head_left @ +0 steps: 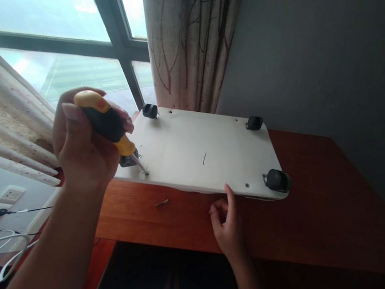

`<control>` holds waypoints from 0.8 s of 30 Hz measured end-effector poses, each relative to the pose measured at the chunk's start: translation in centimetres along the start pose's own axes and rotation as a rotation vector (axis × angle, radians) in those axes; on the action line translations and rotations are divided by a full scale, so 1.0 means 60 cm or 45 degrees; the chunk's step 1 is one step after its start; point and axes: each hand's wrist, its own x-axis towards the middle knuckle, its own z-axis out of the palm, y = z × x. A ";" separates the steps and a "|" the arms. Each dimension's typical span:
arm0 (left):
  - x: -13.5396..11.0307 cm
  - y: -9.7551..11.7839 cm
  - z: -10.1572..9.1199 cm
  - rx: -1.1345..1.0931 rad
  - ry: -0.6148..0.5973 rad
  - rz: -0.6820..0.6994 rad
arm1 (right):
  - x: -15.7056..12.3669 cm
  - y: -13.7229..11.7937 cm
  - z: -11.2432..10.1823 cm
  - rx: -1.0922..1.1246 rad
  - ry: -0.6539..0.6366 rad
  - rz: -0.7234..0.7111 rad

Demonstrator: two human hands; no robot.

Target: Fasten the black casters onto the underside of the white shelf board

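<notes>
My left hand (83, 147) is closed round the handle of a yellow and black screwdriver (104, 119). Its shaft slants down to the right, and the tip meets a screw hole by the near left corner of a white board (186, 138). Black caster wheels sit at the board's corners; the near left caster (128, 159) is partly behind my left hand and the screwdriver. My right hand (229, 225) rests at the board's front edge, index finger stretched onto it, the other fingers loosely bent with nothing in them. Between the hands, a small screw (161, 203) lies on the table.
The board lies on a reddish-brown wooden table (311, 220). Behind it hang a patterned curtain (193, 43) and a grey wall. At left are a window, another curtain (7, 121), a wall socket (11, 194) with a plugged-in cord, and a white looped rack or cable (16, 258).
</notes>
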 end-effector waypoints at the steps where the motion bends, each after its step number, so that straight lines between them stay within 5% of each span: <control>1: 0.001 -0.001 -0.001 0.030 -0.023 0.013 | 0.000 0.000 0.000 0.003 0.001 0.005; 5: 0.005 -0.005 -0.005 0.011 -0.046 -0.039 | 0.000 0.000 0.000 0.005 0.004 0.009; 11: 0.002 -0.007 -0.008 0.049 -0.120 0.105 | 0.000 -0.001 0.000 -0.004 0.001 -0.006; 20: 0.007 -0.003 0.003 -0.022 -0.050 -0.108 | 0.001 -0.004 -0.001 0.005 -0.013 0.005; 24: 0.003 -0.003 0.001 -0.024 -0.083 -0.033 | 0.002 -0.005 -0.001 -0.005 -0.001 -0.018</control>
